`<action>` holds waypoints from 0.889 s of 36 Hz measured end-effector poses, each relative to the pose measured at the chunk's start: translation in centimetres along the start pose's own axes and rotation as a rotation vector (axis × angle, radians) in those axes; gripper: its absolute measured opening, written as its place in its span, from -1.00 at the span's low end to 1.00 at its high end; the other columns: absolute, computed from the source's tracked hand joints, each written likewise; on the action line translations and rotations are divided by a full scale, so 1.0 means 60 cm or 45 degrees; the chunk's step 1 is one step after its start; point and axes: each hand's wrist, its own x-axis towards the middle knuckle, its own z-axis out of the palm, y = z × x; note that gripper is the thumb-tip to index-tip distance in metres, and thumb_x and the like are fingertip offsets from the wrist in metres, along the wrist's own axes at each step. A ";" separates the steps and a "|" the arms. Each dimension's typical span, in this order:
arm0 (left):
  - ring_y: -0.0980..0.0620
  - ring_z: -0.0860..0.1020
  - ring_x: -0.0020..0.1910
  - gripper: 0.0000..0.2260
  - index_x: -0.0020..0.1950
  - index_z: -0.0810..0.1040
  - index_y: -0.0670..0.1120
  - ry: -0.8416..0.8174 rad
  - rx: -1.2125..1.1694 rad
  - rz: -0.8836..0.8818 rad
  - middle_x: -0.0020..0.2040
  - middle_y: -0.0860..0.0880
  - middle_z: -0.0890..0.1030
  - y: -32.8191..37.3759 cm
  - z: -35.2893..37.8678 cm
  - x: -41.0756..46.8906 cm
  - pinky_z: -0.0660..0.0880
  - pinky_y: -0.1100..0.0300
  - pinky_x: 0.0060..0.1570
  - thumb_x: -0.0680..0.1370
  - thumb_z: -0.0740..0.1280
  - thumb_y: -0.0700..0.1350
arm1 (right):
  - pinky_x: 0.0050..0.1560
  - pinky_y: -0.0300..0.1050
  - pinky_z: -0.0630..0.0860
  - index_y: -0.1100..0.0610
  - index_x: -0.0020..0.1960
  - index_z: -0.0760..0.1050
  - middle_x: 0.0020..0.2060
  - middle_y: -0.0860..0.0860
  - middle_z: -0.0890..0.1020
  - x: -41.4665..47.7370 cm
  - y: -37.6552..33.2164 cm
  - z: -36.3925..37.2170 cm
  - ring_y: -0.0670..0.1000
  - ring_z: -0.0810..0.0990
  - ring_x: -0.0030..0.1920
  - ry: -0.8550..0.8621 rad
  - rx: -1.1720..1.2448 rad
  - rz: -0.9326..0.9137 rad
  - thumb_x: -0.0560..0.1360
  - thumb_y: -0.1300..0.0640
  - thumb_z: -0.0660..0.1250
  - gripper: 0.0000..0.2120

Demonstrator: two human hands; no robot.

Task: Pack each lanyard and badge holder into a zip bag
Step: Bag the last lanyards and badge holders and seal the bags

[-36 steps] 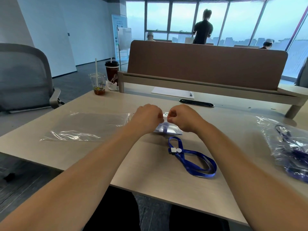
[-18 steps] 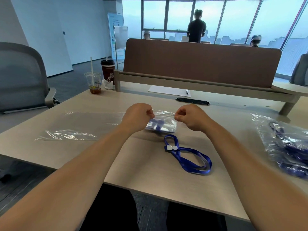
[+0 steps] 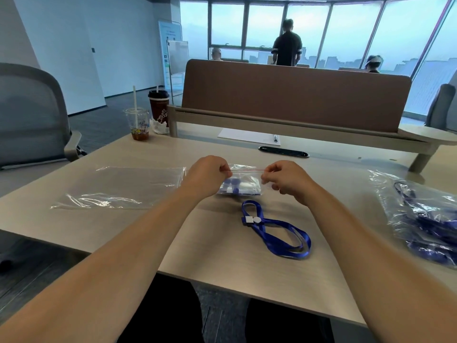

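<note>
1 loose blue fabric lanyard (image 3: pixel 274 233) is lying nearest on the pale wooden surface (image 3: pixel 123 226), apparently waiting its turn. Just beyond it, the left hand (image 3: pixel 207 177) and right hand (image 3: pixel 284 180) are each pinching 1 end of the red seal strip of the small clear zip bag (image 3: pixel 243 185), probably pressing it closed over the blue-and-clear contents sitting inside.

Head-worn view, forward-down, close over desk (image 3: pixel 123 233)
</note>
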 end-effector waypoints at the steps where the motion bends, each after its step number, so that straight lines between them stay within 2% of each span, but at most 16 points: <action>1: 0.02 0.55 -0.13 -0.90 -0.08 0.63 -0.04 0.004 -0.012 -0.001 -0.11 -0.01 0.64 0.000 0.000 -0.001 0.41 0.21 -0.10 0.59 0.33 -0.14 | -0.28 -0.18 0.46 0.13 0.06 0.60 -0.11 0.04 0.68 -0.001 0.002 0.002 -0.01 0.54 -0.22 -0.015 0.010 0.023 0.53 0.16 0.40 -0.89; 6: 0.00 0.58 -0.05 -0.84 0.12 0.65 -0.08 0.028 -0.056 -0.012 0.00 -0.04 0.67 -0.004 -0.002 0.000 0.46 0.21 0.00 0.59 0.35 -0.12 | -0.26 -0.19 0.52 0.15 0.03 0.63 -0.11 0.04 0.71 -0.004 0.006 0.016 0.00 0.64 -0.24 -0.019 0.062 0.063 0.56 0.16 0.38 -0.90; 9: 0.01 0.56 -0.03 -0.69 0.31 0.54 -0.03 0.080 -0.118 -0.040 0.03 0.00 0.63 -0.013 -0.012 -0.002 0.47 0.19 0.04 0.56 0.40 -0.09 | -0.26 -0.19 0.58 0.17 0.04 0.58 -0.11 0.08 0.72 -0.004 0.000 0.021 0.03 0.71 -0.21 0.005 0.158 0.070 0.62 0.15 0.29 -0.88; 11: -0.01 0.56 -0.02 -0.63 0.34 0.48 -0.02 0.175 -0.143 -0.108 0.02 0.01 0.62 -0.023 -0.021 -0.002 0.49 0.14 0.04 0.55 0.42 -0.06 | -0.24 -0.17 0.62 0.19 0.06 0.56 -0.11 0.10 0.72 -0.004 -0.005 0.021 0.05 0.73 -0.20 0.033 0.196 0.068 0.65 0.16 0.25 -0.86; 14: -0.06 0.56 0.02 -0.62 0.25 0.53 -0.06 0.293 -0.080 -0.252 0.06 -0.02 0.62 -0.046 -0.034 0.000 0.53 0.07 0.07 0.50 0.45 0.07 | -0.21 -0.13 0.65 0.20 0.06 0.54 -0.12 0.11 0.71 -0.005 -0.011 0.022 0.07 0.73 -0.20 0.075 0.234 0.054 0.66 0.16 0.23 -0.85; 18: -0.09 0.56 -0.06 -0.71 0.01 0.54 -0.13 0.190 -0.106 -0.364 -0.08 -0.05 0.59 -0.068 -0.047 -0.011 0.43 0.11 -0.12 0.54 0.39 0.10 | -0.16 -0.07 0.66 0.19 0.06 0.53 -0.12 0.10 0.71 -0.005 -0.017 0.019 0.08 0.73 -0.20 0.121 0.275 0.046 0.66 0.15 0.22 -0.85; 20: -0.09 0.63 -0.19 -0.78 -0.03 0.57 -0.14 0.135 -0.279 -0.362 -0.13 -0.08 0.62 -0.077 -0.045 -0.014 0.48 0.11 -0.19 0.59 0.34 0.02 | -0.22 -0.10 0.62 0.18 0.05 0.54 -0.12 0.07 0.72 -0.006 -0.020 0.017 0.07 0.73 -0.24 0.139 0.279 0.044 0.66 0.14 0.23 -0.85; 23: -0.09 0.67 -0.34 -0.90 -0.04 0.57 -0.16 0.124 -0.672 -0.424 -0.05 -0.16 0.63 -0.084 -0.041 -0.016 0.58 0.08 -0.23 0.61 0.30 -0.16 | -0.26 -0.14 0.56 0.13 0.04 0.56 -0.13 0.00 0.71 -0.007 -0.024 0.015 0.00 0.69 -0.31 0.211 0.207 0.014 0.65 0.11 0.24 -0.85; 27: -0.14 0.70 -0.23 -0.89 -0.04 0.54 -0.17 0.198 -0.939 -0.408 0.01 -0.20 0.65 -0.069 -0.044 -0.004 0.61 0.11 -0.21 0.64 0.25 -0.20 | -0.24 -0.13 0.58 0.07 0.02 0.58 -0.10 -0.02 0.70 -0.008 -0.037 0.001 -0.04 0.68 -0.37 0.337 0.156 -0.044 0.64 0.11 0.26 -0.87; 32: -0.08 0.70 -0.15 -0.86 -0.05 0.54 -0.07 0.309 -0.990 -0.232 -0.05 -0.13 0.67 -0.014 -0.067 0.016 0.65 -0.02 -0.01 0.66 0.22 -0.14 | -0.22 -0.11 0.66 0.12 0.09 0.52 -0.11 0.04 0.70 -0.016 -0.068 -0.037 0.03 0.72 -0.32 0.468 0.282 -0.080 0.67 0.10 0.19 -0.85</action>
